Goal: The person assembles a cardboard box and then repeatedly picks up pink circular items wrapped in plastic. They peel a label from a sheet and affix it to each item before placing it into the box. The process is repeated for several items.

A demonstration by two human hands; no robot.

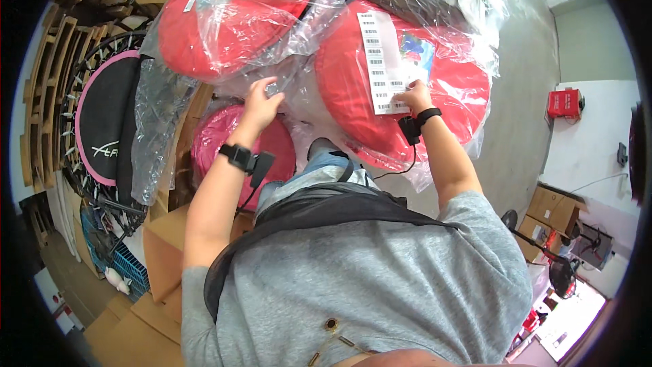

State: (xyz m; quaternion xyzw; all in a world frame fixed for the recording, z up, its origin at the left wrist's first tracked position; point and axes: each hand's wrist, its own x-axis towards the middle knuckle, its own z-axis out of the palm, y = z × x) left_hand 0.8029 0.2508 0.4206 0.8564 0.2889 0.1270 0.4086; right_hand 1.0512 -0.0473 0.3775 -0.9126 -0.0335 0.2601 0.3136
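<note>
1. Small trampoline (102,122), black with a pink rim, leaning at far left.
2. Left hand (260,105), fingers curled, pinching a small label (272,88) against clear plastic wrap.
3. Red round cushion (441,88), bagged, centre-right among other bagged cushions.
4. Right hand (414,98), fingertips pressed together on the white barcode sheet (380,61) atop that cushion.

You've got a black trampoline with a pink rim (102,126) leaning at the left of the frame, cardboard boxes (159,258) lower left, a blue crate (129,266) beside them, and a red box (565,103) far right.
</note>
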